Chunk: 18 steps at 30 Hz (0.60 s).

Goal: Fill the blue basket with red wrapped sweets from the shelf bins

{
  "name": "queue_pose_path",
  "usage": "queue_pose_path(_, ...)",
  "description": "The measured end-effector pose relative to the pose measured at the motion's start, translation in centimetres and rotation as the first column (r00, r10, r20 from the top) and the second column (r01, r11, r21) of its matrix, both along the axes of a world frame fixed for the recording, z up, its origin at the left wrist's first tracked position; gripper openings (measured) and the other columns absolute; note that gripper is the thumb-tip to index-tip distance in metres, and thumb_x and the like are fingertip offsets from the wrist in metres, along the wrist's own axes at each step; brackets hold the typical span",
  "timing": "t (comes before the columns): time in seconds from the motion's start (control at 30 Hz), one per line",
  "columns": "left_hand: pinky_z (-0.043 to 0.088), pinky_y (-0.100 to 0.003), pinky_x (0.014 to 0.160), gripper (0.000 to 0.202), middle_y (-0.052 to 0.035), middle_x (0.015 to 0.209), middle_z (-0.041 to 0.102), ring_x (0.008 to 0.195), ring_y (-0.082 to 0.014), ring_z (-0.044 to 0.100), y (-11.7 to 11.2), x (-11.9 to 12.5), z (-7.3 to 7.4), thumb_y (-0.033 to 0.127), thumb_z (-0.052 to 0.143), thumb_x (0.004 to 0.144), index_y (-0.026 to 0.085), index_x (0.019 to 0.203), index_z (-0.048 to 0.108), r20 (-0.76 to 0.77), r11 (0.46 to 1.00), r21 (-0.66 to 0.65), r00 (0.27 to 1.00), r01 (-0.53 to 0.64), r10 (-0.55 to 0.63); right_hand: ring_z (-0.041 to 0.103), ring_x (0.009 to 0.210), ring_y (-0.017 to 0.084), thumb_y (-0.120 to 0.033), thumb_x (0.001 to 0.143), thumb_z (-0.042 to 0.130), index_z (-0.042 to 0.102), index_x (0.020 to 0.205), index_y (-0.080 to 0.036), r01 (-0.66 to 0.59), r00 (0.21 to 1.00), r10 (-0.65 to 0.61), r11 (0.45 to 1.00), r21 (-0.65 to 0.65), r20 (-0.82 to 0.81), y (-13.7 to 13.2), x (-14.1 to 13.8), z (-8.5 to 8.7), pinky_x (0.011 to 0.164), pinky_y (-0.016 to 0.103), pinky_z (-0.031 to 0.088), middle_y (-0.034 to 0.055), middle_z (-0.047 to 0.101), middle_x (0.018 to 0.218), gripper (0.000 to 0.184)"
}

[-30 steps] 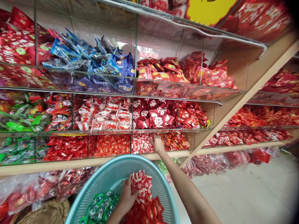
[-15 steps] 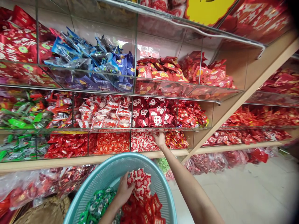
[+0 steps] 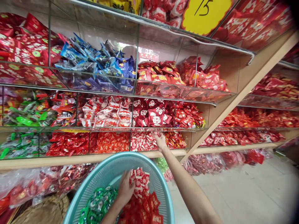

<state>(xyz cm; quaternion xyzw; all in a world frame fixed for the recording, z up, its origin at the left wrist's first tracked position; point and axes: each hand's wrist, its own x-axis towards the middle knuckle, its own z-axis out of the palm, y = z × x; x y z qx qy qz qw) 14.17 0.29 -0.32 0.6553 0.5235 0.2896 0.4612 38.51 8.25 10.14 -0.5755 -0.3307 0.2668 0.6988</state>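
Observation:
My left hand (image 3: pixel 126 186) is inside a teal plastic basket (image 3: pixel 170 199), beside a heap of small red-and-white wrapped candies (image 3: pixel 141 183). Its fingers are smeared by motion, so I cannot make out whether they hold any. Under and around it lie green-wrapped candies (image 3: pixel 100 199) on the left and plain red packets (image 3: pixel 147 208) on the right. My right hand (image 3: pixel 160 141) reaches to the lowest shelf, fingers stretched out at a bin of similar red-and-white candies (image 3: pixel 142 141). Nothing shows in its fingers.
Clear dividers split the shelves into bins, with dark red packets (image 3: pixel 158 116) just above my right hand. The wooden shelf edge (image 3: pixel 93 159) runs behind the basket. Plastic bags of candy (image 3: pixel 210 161) sit beneath, over a tiled floor (image 3: pixel 233 193). A yellow price sign (image 3: pixel 205 18) hangs above.
The view has shifted slightly. My right hand's fingers now look more extended at the bin. The left hand stays by the red-and-white candies, its fingers more blurred.

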Motion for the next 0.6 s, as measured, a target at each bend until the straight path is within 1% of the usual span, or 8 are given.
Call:
queue_pose_path(0.07,0.031,-0.046,0.108,0.044,-0.0146,0.121,0.060,0.121,-0.0305,0.048,1.0,-0.1,1.8,0.033,0.057,0.063,0.014,0.103,0.063,0.169,0.994,0.006,0.980,-0.112,0.109,0.058,0.065,0.015,-0.044,0.065,0.067,0.055,0.084,-0.018,-0.057,0.998,0.056,0.998,-0.015,-0.040,-2.0,-1.5,0.5,0.070,0.031,0.048,0.0011,0.065,0.072,0.035)
queue_pose_path(0.13,0.042,-0.042,0.098,0.042,-0.0127,0.113,0.063,0.110,-0.0273,0.056,2.0,-0.1,3.7,0.042,0.054,0.069,0.015,0.101,0.063,0.220,0.993,-0.016,0.969,-0.113,0.114,0.057,0.065,0.014,-0.044,0.066,0.068,0.056,0.083,-0.019,-0.106,0.992,0.104,0.994,-0.029,-0.073,-4.5,-3.4,0.8,0.068,0.030,0.047,0.0006,0.064,0.074,0.033)
queue_pose_path(0.23,0.052,-0.035,0.081,0.047,-0.0105,0.102,0.068,0.095,-0.0231,0.064,2.7,0.3,6.5,0.052,0.053,0.072,0.015,0.099,0.063,0.279,0.994,-0.098,0.958,-0.043,0.069,0.057,0.073,0.014,-0.043,0.066,0.070,0.056,0.083,-0.020,-0.156,0.983,0.152,0.987,-0.033,-0.106,-7.9,-6.4,0.7,0.071,0.027,0.047,-0.0003,0.063,0.081,0.032)
queue_pose_path(0.33,0.054,-0.029,0.063,0.051,-0.0075,0.089,0.070,0.076,-0.0193,0.068,1.9,1.0,8.4,0.061,0.054,0.071,0.016,0.091,0.063,0.324,0.977,-0.210,0.946,0.045,0.026,0.056,0.072,0.014,-0.043,0.071,0.067,0.056,0.086,-0.020,-0.188,0.978,0.186,0.982,-0.013,-0.090,-9.9,-8.9,-0.2,0.070,0.025,0.046,-0.0017,0.062,0.079,0.029)
queue_pose_path(0.4,0.052,-0.027,0.056,0.049,-0.0042,0.079,0.068,0.065,-0.0171,0.067,0.9,1.4,9.0,0.062,0.060,0.067,0.016,0.086,0.061,0.382,0.936,-0.337,0.924,0.107,0.032,0.055,0.068,0.013,-0.042,0.074,0.065,0.056,0.086,-0.020,-0.182,0.982,0.182,0.983,-0.003,-0.042,-10.5,-10.1,-1.2,0.067,0.024,0.045,-0.0026,0.061,0.075,0.027)
queue_pose_path(0.47,0.050,-0.025,0.055,0.047,-0.0008,0.072,0.066,0.061,-0.0146,0.066,0.0,1.7,9.1,0.057,0.070,0.060,0.017,0.083,0.059,0.442,0.896,-0.422,0.895,0.140,0.068,0.053,0.066,0.013,-0.040,0.075,0.064,0.057,0.085,-0.019,-0.161,0.987,0.161,0.987,-0.003,-0.006,-10.8,-10.8,-2.1,0.065,0.024,0.044,-0.0028,0.061,0.073,0.024)
queue_pose_path(0.53,0.049,-0.023,0.056,0.047,0.0009,0.068,0.065,0.060,-0.0124,0.064,-0.6,1.8,9.0,0.052,0.076,0.055,0.018,0.082,0.057,0.467,0.888,-0.440,0.879,0.133,0.100,0.054,0.067,0.013,-0.040,0.076,0.064,0.057,0.085,-0.019,-0.150,0.989,0.150,0.989,-0.004,-0.015,-10.9,-11.2,-2.7,0.065,0.025,0.045,-0.0019,0.062,0.074,0.024)
queue_pose_path(0.6,0.048,-0.022,0.056,0.047,0.0012,0.066,0.066,0.060,-0.0115,0.063,-0.9,1.7,8.8,0.051,0.076,0.055,0.017,0.083,0.057,0.459,0.894,-0.434,0.881,0.113,0.112,0.056,0.069,0.014,-0.040,0.076,0.063,0.057,0.088,-0.019,-0.149,0.988,0.149,0.989,0.006,-0.042,-11.0,-11.3,-3.0,0.067,0.026,0.046,-0.0006,0.064,0.078,0.025)
